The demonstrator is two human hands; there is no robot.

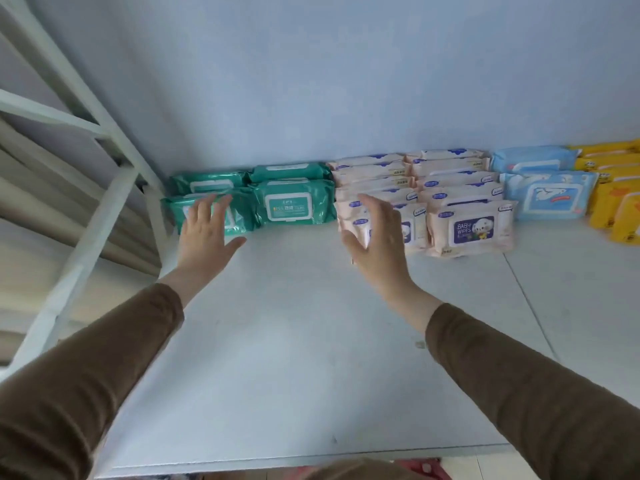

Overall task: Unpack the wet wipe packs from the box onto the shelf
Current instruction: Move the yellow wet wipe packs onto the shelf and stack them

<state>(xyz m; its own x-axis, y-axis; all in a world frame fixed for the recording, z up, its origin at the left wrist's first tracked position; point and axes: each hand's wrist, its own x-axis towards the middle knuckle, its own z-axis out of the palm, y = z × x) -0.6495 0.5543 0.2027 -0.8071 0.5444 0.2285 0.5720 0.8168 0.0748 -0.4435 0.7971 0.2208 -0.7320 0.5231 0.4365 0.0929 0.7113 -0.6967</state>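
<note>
Wet wipe packs stand in rows against the back wall of a white shelf (284, 341). Green packs (289, 202) are at the left, pink baby wipe packs (471, 228) in the middle, blue packs (550, 197) to their right and yellow packs (613, 209) at the far right. My left hand (204, 233) hovers with fingers spread in front of the front-left green pack and holds nothing. My right hand (377, 240) is open and empty, raised in front of the leftmost pink packs. The box is not in view.
A white metal shelf frame (86, 188) with slanted struts rises at the left. The blue-grey wall (311, 81) closes the shelf at the back. A seam in the shelf board (530, 296) runs at the right. The shelf's front edge lies at the bottom.
</note>
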